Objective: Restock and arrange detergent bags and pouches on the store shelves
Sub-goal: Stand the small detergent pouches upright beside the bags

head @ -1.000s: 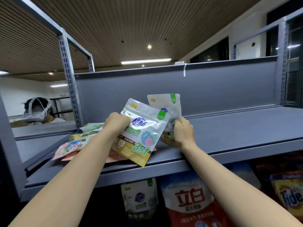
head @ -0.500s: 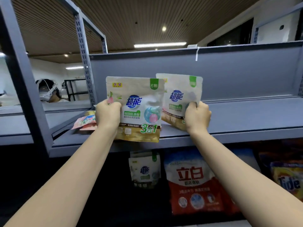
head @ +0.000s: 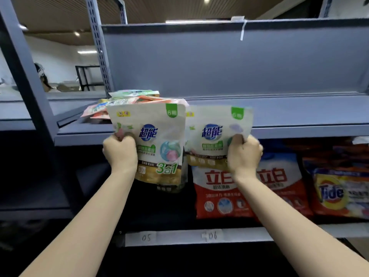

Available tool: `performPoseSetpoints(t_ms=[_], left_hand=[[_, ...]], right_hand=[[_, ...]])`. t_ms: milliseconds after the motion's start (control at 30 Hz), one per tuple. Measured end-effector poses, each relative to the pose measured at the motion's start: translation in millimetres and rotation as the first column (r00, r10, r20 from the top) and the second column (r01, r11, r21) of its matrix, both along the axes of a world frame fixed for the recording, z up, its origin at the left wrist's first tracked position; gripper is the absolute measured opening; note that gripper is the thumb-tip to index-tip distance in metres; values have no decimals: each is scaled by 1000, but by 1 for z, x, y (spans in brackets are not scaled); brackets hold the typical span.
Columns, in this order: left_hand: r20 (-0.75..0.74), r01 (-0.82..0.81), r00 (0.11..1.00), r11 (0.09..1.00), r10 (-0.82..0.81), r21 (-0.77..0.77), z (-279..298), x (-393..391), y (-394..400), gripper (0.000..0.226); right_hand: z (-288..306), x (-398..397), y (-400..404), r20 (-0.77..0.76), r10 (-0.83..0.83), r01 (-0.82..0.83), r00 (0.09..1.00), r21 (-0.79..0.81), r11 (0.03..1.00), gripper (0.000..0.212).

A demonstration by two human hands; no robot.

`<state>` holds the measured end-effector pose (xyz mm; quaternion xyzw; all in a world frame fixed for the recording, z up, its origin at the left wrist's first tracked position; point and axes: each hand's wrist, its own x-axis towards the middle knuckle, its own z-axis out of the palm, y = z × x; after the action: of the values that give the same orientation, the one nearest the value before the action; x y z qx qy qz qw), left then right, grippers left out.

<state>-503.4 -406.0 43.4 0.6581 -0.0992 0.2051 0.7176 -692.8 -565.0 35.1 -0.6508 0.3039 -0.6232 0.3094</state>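
My left hand (head: 120, 151) grips the left edge of a white and gold "3合1" detergent pouch (head: 157, 144), held upright in front of the grey upper shelf (head: 279, 116). Beside it, my right hand (head: 244, 154) grips the right edge of a second, matching pouch (head: 211, 134), also upright. Both pouches hang off the shelf, below its front lip and in front of the lower shelf opening. A loose pile of pink and green pouches (head: 127, 101) lies flat at the left end of the upper shelf.
On the lower shelf (head: 199, 236), labelled 05 and 06, stand red and white detergent bags (head: 217, 194) and an orange Tide bag (head: 339, 194). A grey upright post (head: 97, 47) bounds the shelf at left. A person with a headset is far left behind the rack.
Both hands have drawn the two pouches off the upper shelf and lowered them in front of the lower shelf. My view has tilted down and moved closer.
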Motion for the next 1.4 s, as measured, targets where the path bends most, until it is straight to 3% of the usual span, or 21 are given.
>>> performPoseSetpoints(t_ms=[233, 300, 467, 567, 700, 800, 900, 1000, 1167, 1267, 1333, 1400], left_hand=[[-238, 215, 947, 976, -216, -33, -82, 3, 12, 14], [-302, 238, 923, 970, -238, -38, -98, 6, 14, 16], [-423, 284, 867, 959, -264, -14, -124, 18, 15, 13], [-479, 322, 827, 946, -294, -26, -138, 28, 12, 18], [-572, 353, 772, 935, -277, 23, -157, 43, 3, 22], [-594, 395, 747, 918, -299, 34, -171, 54, -4, 18], [-618, 404, 715, 914, -328, -17, -183, 63, -12, 17], [-615, 420, 700, 906, -363, -57, -192, 69, -21, 15], [-581, 421, 712, 902, -394, -97, -202, 76, -35, 16], [-574, 424, 709, 898, -411, -119, -209, 81, -40, 17], [-586, 409, 705, 904, -399, -124, -215, 83, -44, 22], [-596, 389, 704, 912, -386, -131, -219, 86, -48, 25]], right_hand=[[-71, 24, -2, -265, 328, -237, 907, 323, 916, 21], [-78, 36, -2, -283, 398, -238, 873, 465, 853, 18], [-96, 70, 3, -238, 606, -249, 759, 754, 608, 35], [-111, 98, 5, -235, 688, -306, 686, 766, 566, 35], [-136, 122, 2, -266, 681, -240, 682, 798, 552, 30], [-155, 135, -1, -210, 667, -228, 715, 832, 506, 9], [-176, 148, -8, -182, 652, -241, 736, 829, 504, 11], [-187, 161, -12, -190, 640, -269, 744, 793, 547, 26], [-203, 178, -22, -74, 661, -390, 747, 757, 525, 21], [-207, 177, -26, 25, 633, -411, 774, 780, 472, 7], [-208, 176, -25, -14, 623, -385, 782, 775, 501, 7], [-215, 174, -22, -163, 591, -315, 790, 719, 619, 15]])
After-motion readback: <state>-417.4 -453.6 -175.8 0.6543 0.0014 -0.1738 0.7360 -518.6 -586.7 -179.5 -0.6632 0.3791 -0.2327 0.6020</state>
